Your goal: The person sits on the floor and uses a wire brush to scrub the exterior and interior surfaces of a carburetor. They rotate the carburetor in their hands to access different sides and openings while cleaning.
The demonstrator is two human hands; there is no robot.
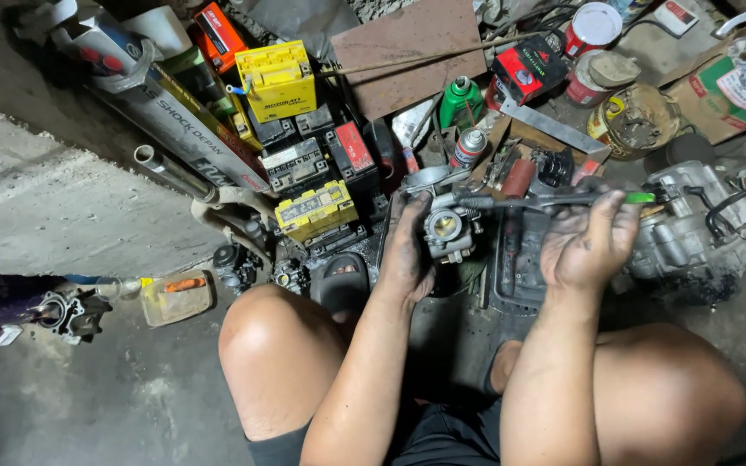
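Carburetor [447,229] sits clasped in the left hand [407,250], whose grip wraps its side (fingers black with grease); right of it, the right hand [587,243] pinches a green-handled screwdriver [563,199], tip meeting the carburetor.

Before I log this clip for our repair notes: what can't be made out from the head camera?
- Screwdriver tip: hidden where it meets the carburetor; the fastener is too small to see.
- Carburetor's left side: covered by the left hand.
- Screwdriver handle: mostly wrapped by the right hand; only its green end shows.
- Engine: partly behind the right hand.
- Cardboard box: cut off by the right edge.
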